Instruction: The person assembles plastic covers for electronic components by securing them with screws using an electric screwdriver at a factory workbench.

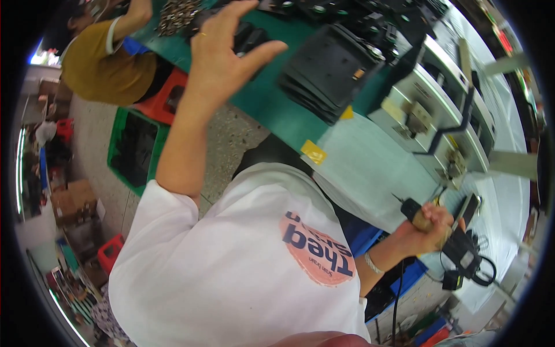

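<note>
My left hand [222,55] is raised over the green table [272,113], with thumb and fingers spread and nothing gripped. Dark parts lie partly hidden behind its fingers. To its right is a stack of flat black plastic panels [329,72]. Low on the right, my right hand [433,228] is wrapped around an electric screwdriver [411,209]. Its black nose and thin bit point up and to the left. Beneath the tool, a white sheet [376,159] covers the table, held by yellow tape [313,151] at a corner.
Small brass-coloured parts [176,17] are heaped at the far left of the table. White fixtures with metal clamps [416,118] and a dark bent handle [457,130] line the right. A co-worker in a mustard shirt [107,63] sits beside a green crate [114,156].
</note>
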A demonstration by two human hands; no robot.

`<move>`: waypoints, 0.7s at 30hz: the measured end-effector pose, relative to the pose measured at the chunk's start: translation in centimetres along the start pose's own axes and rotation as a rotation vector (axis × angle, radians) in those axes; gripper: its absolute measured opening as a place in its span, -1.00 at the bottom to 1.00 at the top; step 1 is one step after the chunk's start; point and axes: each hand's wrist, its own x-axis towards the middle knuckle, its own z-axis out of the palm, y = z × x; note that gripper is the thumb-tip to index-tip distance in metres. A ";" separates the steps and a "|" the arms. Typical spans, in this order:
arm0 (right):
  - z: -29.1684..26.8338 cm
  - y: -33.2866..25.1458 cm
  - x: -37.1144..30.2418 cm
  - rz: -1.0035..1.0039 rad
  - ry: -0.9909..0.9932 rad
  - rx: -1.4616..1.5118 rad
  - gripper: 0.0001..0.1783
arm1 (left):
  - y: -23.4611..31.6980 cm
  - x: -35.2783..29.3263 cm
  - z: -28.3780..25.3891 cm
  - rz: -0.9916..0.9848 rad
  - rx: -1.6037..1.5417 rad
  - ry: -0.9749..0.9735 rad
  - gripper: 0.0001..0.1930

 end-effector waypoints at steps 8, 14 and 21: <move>-0.7 -0.5 0.6 0.046 -0.045 -0.012 -0.50 | -19.2 5.2 -8.8 0.076 0.363 -0.384 -0.06; 0.5 -0.2 0.0 0.050 -0.058 -0.069 -0.50 | -24.7 11.2 -9.2 0.094 0.311 -0.729 0.16; 0.6 -0.2 -0.5 0.069 -0.060 -0.082 -0.48 | -19.8 15.5 -7.4 -0.167 0.709 -1.131 0.36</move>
